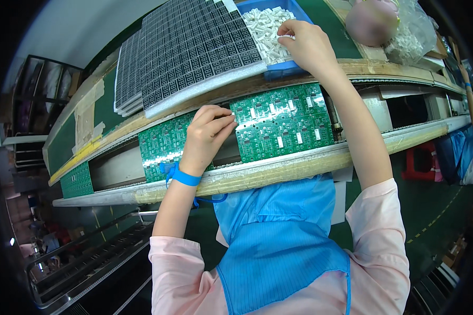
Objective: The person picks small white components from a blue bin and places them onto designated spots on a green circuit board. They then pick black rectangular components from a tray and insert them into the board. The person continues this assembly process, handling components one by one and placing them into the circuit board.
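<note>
My right hand (308,46) reaches over a blue bin (286,67) and pinches a small white block-shaped component (286,37) between thumb and fingers. Many loose components of the same kind (261,29) fill the bin. My left hand (207,134) is at the left edge of a green circuit board (263,142), its fingertips pressed together. A tiny pale spot shows at those fingertips, but I cannot make out what it is. Several white components stand in rows on this board. Behind my left hand lies another green board (163,144), partly hidden. A blue wrist strap (186,177) circles my left wrist.
Black sheets with printed squares (194,47) lie stacked on white foam beyond the rail. A third board (77,180) sits at the track's left end. The track's padded front edge (278,170) runs before me. A clear plastic bag (412,34) lies at far right.
</note>
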A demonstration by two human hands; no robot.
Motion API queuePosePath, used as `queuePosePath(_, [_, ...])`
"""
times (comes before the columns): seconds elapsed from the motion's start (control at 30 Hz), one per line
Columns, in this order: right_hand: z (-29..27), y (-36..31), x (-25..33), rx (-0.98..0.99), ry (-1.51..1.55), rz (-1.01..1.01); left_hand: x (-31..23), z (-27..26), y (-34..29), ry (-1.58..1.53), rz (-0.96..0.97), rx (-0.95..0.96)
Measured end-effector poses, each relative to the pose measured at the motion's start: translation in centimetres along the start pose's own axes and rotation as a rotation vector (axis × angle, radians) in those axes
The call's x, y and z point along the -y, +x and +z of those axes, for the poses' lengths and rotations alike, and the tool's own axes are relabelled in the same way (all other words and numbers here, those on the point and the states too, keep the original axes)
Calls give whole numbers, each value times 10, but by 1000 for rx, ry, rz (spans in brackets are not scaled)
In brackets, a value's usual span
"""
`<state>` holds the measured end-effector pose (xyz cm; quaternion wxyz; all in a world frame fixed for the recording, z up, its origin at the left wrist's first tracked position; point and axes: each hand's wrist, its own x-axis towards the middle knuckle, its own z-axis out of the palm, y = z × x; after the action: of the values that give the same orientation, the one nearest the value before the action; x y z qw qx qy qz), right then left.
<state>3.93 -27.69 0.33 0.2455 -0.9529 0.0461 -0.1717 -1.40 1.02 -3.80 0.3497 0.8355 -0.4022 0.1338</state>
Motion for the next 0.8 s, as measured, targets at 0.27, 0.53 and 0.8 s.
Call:
queuePosePath(0.27, [5,-7,1,-221,187,-71,2,0,-2,-15,-11,16])
queuePosePath(0.53, [-2,0,-11,-194,350,-75,-2,-8,3,7,9,127])
queuePosePath(0.8, [-39,-47,13,-177,680,-138,-53,-41,43,-41,-99,117])
